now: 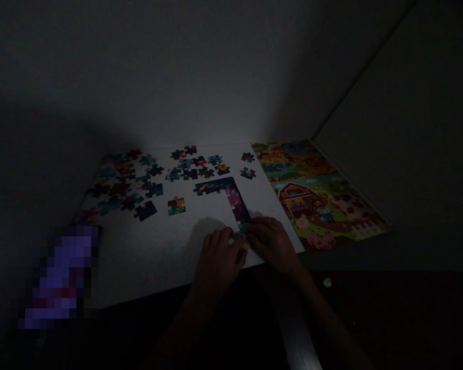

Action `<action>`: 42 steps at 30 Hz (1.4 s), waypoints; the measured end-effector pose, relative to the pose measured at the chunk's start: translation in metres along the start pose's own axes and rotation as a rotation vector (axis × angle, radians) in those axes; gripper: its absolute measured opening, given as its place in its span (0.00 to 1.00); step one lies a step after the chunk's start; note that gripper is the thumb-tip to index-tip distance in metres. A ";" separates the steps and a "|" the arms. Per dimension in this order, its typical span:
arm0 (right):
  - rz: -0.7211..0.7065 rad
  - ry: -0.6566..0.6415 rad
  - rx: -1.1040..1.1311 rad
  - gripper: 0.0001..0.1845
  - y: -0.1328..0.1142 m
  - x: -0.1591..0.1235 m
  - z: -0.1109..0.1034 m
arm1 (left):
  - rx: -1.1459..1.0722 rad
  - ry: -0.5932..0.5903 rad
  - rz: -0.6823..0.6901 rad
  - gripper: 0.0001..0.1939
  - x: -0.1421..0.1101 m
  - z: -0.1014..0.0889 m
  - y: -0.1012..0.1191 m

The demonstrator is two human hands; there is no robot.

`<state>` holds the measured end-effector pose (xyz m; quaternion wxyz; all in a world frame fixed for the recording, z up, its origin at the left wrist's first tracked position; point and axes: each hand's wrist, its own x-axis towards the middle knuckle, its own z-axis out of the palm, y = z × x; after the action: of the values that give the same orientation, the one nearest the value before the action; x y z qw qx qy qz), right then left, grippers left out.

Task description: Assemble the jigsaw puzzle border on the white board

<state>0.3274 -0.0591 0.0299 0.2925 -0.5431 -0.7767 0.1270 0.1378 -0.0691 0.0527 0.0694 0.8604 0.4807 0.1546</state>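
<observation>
On the white table (146, 257), joined jigsaw pieces (236, 200) form a corner with a dark blue border and a purple creature. At the lower end of that strip, both of my hands close in on a teal puzzle piece (242, 232). My left hand (221, 254) has its fingers curled on the piece's left side. From the right, my right hand (272, 241) pinches at its edge. My fingers cover much of this piece, so its fit against the strip is hard to see. Left of the strip lies a loose orange and teal piece (176, 205).
Many loose puzzle pieces (129, 182) lie spread over the table's left and back. Two pieces (247, 172) sit behind the joined strip. Finished farm and animal puzzles (320, 205) cover the right side. A blurred purple screen (61, 277) is at the left edge. Walls stand behind and right.
</observation>
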 end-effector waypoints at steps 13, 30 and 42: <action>-0.021 -0.009 -0.028 0.11 0.001 -0.002 0.000 | -0.042 0.217 -0.003 0.17 -0.029 0.005 -0.033; -0.109 -0.031 0.050 0.12 -0.008 -0.006 -0.007 | 0.074 0.353 -0.079 0.10 -0.056 -0.006 -0.066; -0.106 -0.082 -0.001 0.16 -0.007 -0.003 -0.006 | 0.248 0.352 0.074 0.15 -0.066 0.001 -0.088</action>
<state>0.3261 -0.0650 0.0372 0.2664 -0.4958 -0.8158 0.1329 0.0351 -0.0784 0.0150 -0.1280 0.8391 0.4687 0.2446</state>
